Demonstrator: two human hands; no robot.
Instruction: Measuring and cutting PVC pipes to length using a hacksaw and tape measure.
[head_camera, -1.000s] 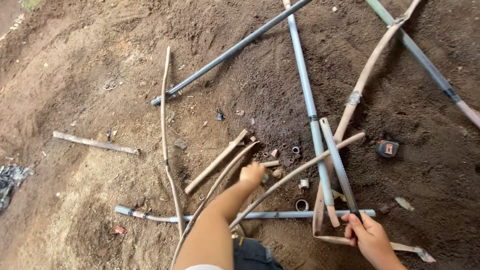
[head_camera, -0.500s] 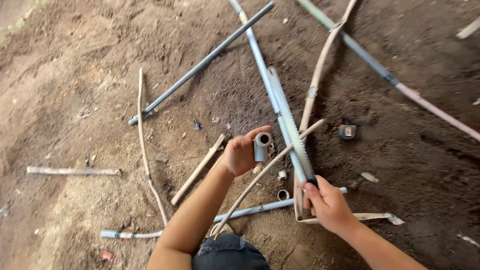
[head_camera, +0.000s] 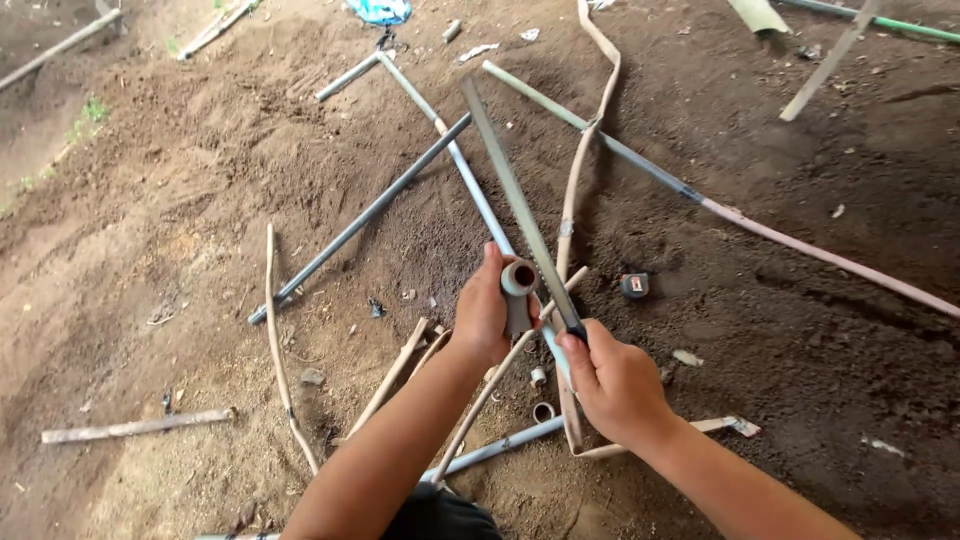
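Low in the frame's centre, the right hand (head_camera: 615, 385) grips a long flat grey hacksaw blade (head_camera: 515, 205). Beside it the left hand (head_camera: 482, 315) clenches a short grey plastic pipe fitting (head_camera: 517, 290), uncut. Farther up, grey pipes (head_camera: 365, 215) lie across the dirt floor (head_camera: 150, 250).

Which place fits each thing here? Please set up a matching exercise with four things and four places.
Things:
1. short pipe fitting
2. long flat blade
3. tape measure
4. short pale stick

Places:
a. on the soil at lower left
b. in the right hand
c. in the left hand
d. on the soil right of the hands

Pairs: 1-c, 2-b, 3-d, 4-a
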